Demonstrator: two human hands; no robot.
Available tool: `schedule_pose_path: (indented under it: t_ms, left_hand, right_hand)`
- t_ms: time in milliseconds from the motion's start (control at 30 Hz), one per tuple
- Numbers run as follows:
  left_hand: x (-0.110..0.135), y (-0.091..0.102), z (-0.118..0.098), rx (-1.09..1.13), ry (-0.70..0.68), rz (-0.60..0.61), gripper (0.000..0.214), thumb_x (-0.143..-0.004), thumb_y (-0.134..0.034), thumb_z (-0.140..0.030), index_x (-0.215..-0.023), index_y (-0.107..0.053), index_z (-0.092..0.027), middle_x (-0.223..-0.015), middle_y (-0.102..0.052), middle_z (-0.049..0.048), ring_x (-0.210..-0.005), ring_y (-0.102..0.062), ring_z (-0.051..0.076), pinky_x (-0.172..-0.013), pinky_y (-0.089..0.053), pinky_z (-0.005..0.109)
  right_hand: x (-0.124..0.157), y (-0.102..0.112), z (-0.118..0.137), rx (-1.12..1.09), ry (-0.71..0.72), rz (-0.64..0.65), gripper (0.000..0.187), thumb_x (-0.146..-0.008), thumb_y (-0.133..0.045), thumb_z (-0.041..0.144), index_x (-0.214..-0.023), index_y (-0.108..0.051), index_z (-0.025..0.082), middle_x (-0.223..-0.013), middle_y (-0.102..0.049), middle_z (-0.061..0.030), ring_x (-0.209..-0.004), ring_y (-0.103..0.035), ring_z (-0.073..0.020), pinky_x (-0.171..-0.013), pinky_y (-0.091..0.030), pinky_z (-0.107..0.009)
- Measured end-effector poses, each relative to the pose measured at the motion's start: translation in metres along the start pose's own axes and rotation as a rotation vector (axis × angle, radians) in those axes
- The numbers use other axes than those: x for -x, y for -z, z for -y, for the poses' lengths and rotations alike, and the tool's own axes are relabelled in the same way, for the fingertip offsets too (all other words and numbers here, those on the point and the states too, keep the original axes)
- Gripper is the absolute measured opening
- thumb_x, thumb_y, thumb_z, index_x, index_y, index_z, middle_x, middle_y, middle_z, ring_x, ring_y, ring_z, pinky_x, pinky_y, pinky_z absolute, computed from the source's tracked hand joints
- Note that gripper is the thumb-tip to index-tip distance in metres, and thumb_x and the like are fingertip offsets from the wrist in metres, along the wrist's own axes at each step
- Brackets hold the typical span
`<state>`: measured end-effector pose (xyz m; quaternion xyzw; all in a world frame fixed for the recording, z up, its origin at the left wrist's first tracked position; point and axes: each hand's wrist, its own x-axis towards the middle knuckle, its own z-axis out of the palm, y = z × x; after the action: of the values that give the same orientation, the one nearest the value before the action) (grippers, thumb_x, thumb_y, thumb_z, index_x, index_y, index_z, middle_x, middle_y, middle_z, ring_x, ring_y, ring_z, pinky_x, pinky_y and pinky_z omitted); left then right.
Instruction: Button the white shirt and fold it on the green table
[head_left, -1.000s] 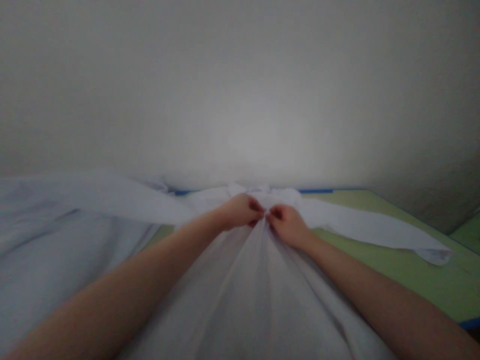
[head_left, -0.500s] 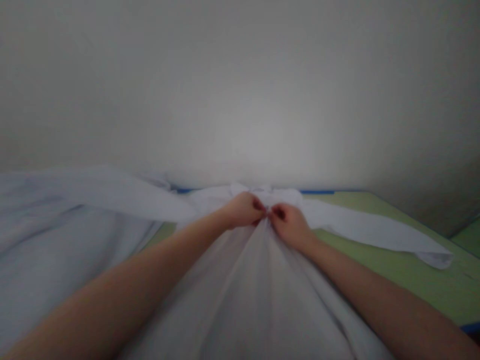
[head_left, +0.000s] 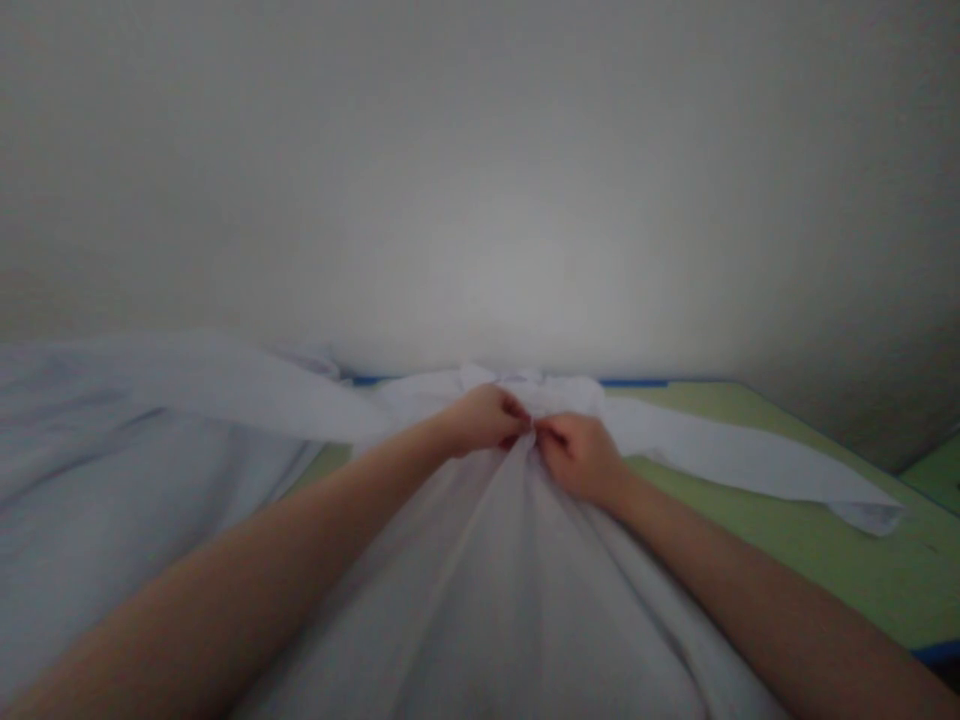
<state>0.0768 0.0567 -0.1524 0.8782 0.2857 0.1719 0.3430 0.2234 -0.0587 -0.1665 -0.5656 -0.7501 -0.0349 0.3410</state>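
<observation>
Garment (head_left: pixel 517 590) lies sleeve (head_left: pixel 735 455) out on green table (head_left: pixel 885 580); my left hand (head_left: pixel 484 418) and right hand (head_left: pixel 589 458) pinch its gathered cloth, presumably so edges meet.

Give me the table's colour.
The table is green with blue edging, showing best in the head view.

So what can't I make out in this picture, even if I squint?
All in the head view:
Any detail where the left hand and right hand pinch the white cloth: covered by the hands, small and blurred.
The middle of the green table: hidden under that cloth.
The cloth's near end: cut off by the bottom edge.
</observation>
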Motion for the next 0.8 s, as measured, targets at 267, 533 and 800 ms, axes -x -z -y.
schedule_pose_path:
  t_ms: [267, 533, 800]
  left_hand:
    - [0.005, 0.003, -0.01, 0.046, 0.025, 0.024, 0.021, -0.066, -0.056, -0.028, -0.074, -0.069, -0.013, -0.06, -0.061, 0.0029, -0.054, -0.052, 0.011, -0.053, -0.039, 0.023]
    - [0.001, -0.004, -0.003, 0.029, 0.022, -0.009, 0.032, -0.071, -0.056, -0.043, -0.072, -0.065, -0.013, -0.061, -0.06, 0.0036, -0.054, -0.051, 0.011, -0.05, -0.036, 0.021]
    - [0.004, -0.006, -0.015, -0.211, -0.06, -0.138, 0.025, -0.075, -0.049, -0.034, -0.064, -0.061, -0.014, -0.061, -0.06, 0.003, -0.058, -0.05, 0.012, -0.052, -0.032, 0.024]
  right_hand:
    - [-0.002, -0.004, -0.003, -0.149, -0.17, -0.037, 0.019, -0.077, -0.059, 0.029, -0.089, -0.068, 0.018, -0.083, -0.069, -0.003, -0.072, -0.062, -0.013, -0.067, -0.045, -0.023]
    - [-0.001, -0.005, -0.001, -0.125, -0.172, -0.055, 0.017, -0.077, -0.059, 0.027, -0.09, -0.068, 0.02, -0.083, -0.069, -0.0027, -0.074, -0.062, -0.0139, -0.068, -0.045, -0.025]
    - [-0.009, -0.006, -0.007, -0.208, -0.35, -0.057, 0.023, -0.075, -0.06, 0.036, -0.08, -0.069, 0.016, -0.075, -0.069, -0.0057, -0.063, -0.06, -0.0129, -0.059, -0.044, -0.024]
